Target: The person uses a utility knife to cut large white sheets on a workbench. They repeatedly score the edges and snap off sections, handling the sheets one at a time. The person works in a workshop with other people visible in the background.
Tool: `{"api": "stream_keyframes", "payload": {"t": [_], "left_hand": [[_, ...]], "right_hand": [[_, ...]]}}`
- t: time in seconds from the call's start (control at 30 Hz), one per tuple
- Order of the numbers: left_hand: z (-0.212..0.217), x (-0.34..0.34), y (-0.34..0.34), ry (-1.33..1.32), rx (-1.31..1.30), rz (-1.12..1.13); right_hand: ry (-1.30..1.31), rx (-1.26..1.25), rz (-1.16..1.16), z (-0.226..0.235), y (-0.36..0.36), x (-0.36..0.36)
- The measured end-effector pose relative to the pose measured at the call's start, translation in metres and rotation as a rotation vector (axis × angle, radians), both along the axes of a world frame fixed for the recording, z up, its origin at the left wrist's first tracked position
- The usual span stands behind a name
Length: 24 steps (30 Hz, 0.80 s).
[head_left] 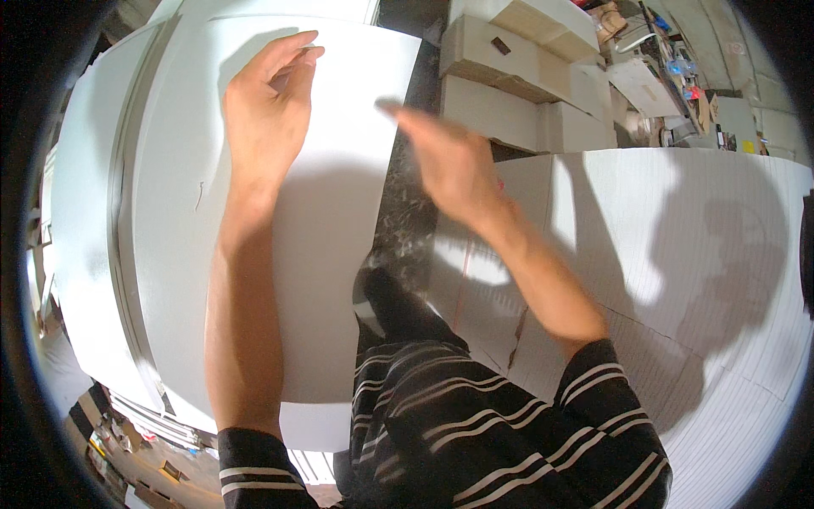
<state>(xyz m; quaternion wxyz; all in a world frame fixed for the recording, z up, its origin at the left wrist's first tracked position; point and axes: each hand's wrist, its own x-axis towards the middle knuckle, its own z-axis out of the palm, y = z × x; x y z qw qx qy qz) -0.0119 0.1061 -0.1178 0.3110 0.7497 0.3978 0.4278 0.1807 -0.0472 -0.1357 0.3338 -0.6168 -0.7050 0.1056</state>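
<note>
White paper sheet (339, 254) tops a stack; the left hand (264, 110) lies flat on it, grip wide. Right hand (449, 161), blurred, hovers open near cardboard boxes (517, 76), contents unseen.

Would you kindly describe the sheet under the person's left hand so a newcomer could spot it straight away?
Start at the big stack of white boards filling the left of the view. On top lies a smooth white sheet, pressed flat by the left hand. Unlike the ribbed white panels on the right, it is plain, with its right edge over the dark gap.
</note>
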Motion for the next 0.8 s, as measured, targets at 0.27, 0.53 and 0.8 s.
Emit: {"api": "stream_keyframes", "payload": {"t": [0.27, 0.53, 0.8], "left_hand": [[-0.003, 0.001, 0.0, -0.064, -0.016, 0.012], [-0.002, -0.002, 0.0, 0.012, -0.063, 0.0], [-0.001, -0.006, -0.004, 0.043, -0.027, -0.032]], "right_hand": [[0.039, -0.01, 0.389, 0.009, -0.116, -0.091], [0.497, 0.035, -0.248, -0.023, 0.015, 0.017], [0.449, 0.228, -0.155, -0.028, 0.087, 0.025]]}}
